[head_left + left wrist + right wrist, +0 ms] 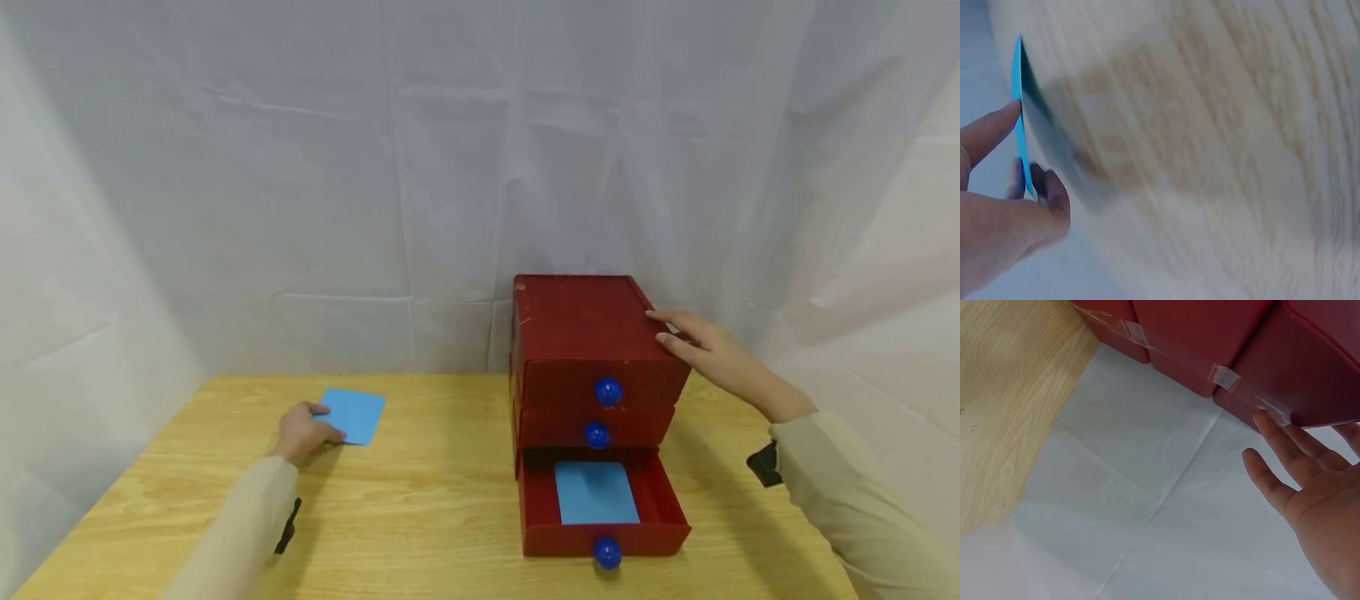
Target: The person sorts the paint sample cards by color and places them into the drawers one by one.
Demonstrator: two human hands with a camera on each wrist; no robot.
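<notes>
While the left hand (pixel 303 432) pinches it, the blue card (pixel 354 415) (long axis away) lies flat.

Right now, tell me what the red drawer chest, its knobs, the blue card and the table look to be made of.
Red drawer chest: probably painted wood or board; matte, scuffed top, clear tape along its side.
Knobs: likely glossy blue plastic; each shows a highlight.
Blue card: thin paper or plastic sheet, matte; the left hand pinches it by the edge.
Table: light wood, grain plainly visible, possibly plywood or veneer.
</notes>
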